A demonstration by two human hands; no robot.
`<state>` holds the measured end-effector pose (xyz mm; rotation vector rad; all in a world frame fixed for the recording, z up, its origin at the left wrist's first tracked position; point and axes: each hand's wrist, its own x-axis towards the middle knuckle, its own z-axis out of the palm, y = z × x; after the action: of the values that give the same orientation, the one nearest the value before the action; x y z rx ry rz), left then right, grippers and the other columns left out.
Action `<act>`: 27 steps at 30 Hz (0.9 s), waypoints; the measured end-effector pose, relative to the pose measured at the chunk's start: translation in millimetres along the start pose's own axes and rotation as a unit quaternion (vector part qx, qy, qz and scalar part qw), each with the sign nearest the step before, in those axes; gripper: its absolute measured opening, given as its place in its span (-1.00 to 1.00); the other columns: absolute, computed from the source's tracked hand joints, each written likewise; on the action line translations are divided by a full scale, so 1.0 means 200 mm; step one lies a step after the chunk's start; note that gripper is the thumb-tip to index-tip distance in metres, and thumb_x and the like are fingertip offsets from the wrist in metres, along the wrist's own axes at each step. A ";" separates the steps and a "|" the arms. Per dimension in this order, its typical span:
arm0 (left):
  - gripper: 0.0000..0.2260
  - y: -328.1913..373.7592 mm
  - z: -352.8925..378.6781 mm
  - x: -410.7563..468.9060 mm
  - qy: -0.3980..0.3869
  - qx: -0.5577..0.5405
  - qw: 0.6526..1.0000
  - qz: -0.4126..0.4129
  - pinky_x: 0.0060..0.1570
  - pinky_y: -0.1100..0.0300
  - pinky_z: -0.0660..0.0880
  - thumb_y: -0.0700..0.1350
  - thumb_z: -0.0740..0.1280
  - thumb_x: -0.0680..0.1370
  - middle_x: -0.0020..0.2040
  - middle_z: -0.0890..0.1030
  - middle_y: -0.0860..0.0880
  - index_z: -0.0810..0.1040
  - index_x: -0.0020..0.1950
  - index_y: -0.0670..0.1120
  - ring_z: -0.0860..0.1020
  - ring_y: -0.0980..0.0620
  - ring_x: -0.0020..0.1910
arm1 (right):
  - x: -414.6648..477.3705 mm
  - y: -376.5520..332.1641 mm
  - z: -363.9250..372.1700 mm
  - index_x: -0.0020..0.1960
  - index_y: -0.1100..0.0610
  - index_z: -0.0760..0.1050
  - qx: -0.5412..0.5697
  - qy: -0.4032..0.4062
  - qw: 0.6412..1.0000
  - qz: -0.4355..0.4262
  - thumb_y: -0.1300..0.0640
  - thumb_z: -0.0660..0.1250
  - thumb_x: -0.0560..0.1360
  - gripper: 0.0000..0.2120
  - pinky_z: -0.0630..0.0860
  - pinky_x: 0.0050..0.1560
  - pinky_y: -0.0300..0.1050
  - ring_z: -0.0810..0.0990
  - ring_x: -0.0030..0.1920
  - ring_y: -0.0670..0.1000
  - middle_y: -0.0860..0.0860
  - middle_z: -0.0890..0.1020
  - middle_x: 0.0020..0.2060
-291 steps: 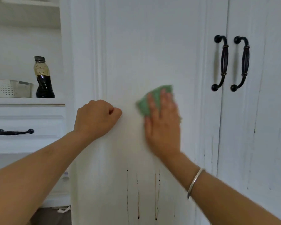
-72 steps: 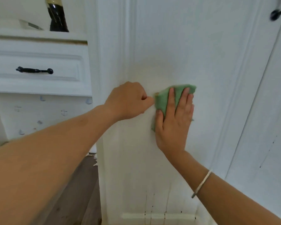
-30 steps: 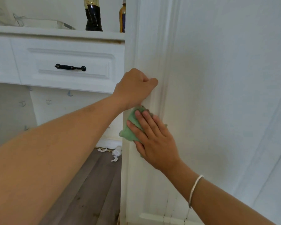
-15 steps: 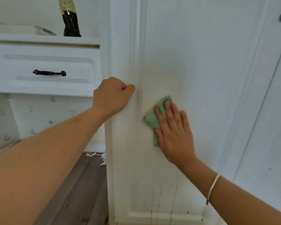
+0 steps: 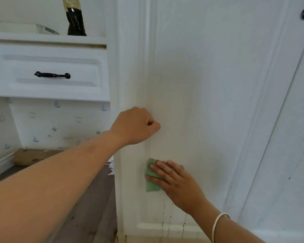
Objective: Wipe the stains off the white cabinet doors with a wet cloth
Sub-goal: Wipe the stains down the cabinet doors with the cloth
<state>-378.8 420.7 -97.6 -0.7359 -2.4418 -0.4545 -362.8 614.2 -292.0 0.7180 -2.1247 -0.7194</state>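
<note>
Nearest the camera, the left forearm crosses from the lower left and the right forearm enters from the lower right, a pale bangle (image 5: pixel 218 223) on its wrist. The right hand (image 5: pixel 179 185) lies flat on the lower part of the left cabinet door (image 5: pixel 209 85), fingers straight, slightly spread and pointing up and to the left, pressing the green cloth (image 5: pixel 152 185) against the panel; the cloth shows past the fingertips on the left side, just beside the raised moulding. The remaining stains (image 5: pixel 164 213) are thin dark drip lines directly below the cloth and hand, running vertically down to the bottom rail and ending in dark dots. Judgement: the coming stroke must travel straight down, along the length of the drips, and the right hand is by far the nearer to them. The left hand (image 5: pixel 135 126) sits higher on the same door, curled into a fist that holds nothing, its knuckles against the moulding, apparently as a brace. The panel above the cloth shows no dark marks. The adjoining door (image 5: pixel 288 155) to the right carries faint dark specks (image 5: pixel 289 178) not yet dealt with. Further off to the left are a drawer (image 5: pixel 51 55) with a black pull (image 5: pixel 52 75) and a dark bottle (image 5: pixel 75 20) on the shelf above.
</note>
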 end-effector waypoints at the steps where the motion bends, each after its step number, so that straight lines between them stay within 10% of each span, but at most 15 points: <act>1: -0.59 0.01 0.04 -0.01 -0.020 0.014 1.000 0.007 -0.44 0.18 0.23 -0.01 0.22 0.52 -0.55 0.27 -0.01 0.21 -0.49 -0.08 0.25 0.00 -0.53 | -0.03 -0.02 0.01 0.55 -0.05 0.17 0.009 -0.001 1.000 0.010 0.12 0.21 0.50 -0.37 -0.05 0.54 0.05 0.12 0.54 0.03 -0.01 0.14 0.55; 9: -0.59 0.15 0.34 -0.06 -0.093 0.074 0.991 0.065 -0.40 0.17 0.28 0.03 0.18 0.52 -0.52 0.31 -0.03 0.23 -0.47 -0.13 0.33 -0.06 -0.46 | -0.06 0.25 -0.10 0.58 0.12 -0.06 0.154 0.119 0.892 0.408 -0.01 0.05 0.65 -0.42 -0.14 0.55 0.01 -0.13 0.56 0.12 0.14 -0.07 0.55; 14: -0.58 0.15 0.38 -0.05 -0.077 0.077 0.993 0.054 -0.45 0.20 0.16 0.02 0.19 0.51 -0.54 0.30 -0.03 0.21 -0.49 -0.13 0.30 -0.04 -0.51 | -0.05 0.16 -0.02 0.58 0.16 -0.09 0.200 0.155 0.847 0.467 0.04 0.04 0.65 -0.42 -0.15 0.55 0.06 -0.16 0.56 0.15 0.15 -0.12 0.55; 19: -0.63 0.17 0.35 -0.04 -0.095 0.048 0.994 0.015 -0.28 0.16 0.49 0.01 0.20 0.49 -0.48 0.56 -0.07 0.38 -0.49 -0.11 0.55 -0.06 -0.43 | -0.04 -0.33 0.13 0.58 0.14 -0.21 0.259 0.121 0.810 0.512 -0.01 -0.01 0.65 -0.39 -0.09 0.55 0.13 -0.16 0.56 0.24 0.19 -0.20 0.55; 27: -0.66 0.20 0.42 -0.10 -0.102 0.031 0.994 -0.017 -0.30 0.17 0.51 0.00 0.20 0.48 -0.49 0.56 -0.04 0.41 -0.47 -0.10 0.55 -0.07 -0.45 | 0.15 -0.80 0.10 0.44 0.06 -0.54 0.435 0.033 0.543 0.718 -0.19 -0.14 0.61 -0.31 -0.11 0.55 0.01 -0.33 0.53 0.09 0.10 -0.49 0.44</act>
<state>-375.4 483.4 -169.3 -0.7469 -2.6501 -0.3294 -354.9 490.3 -398.7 -0.7110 -2.0135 1.2999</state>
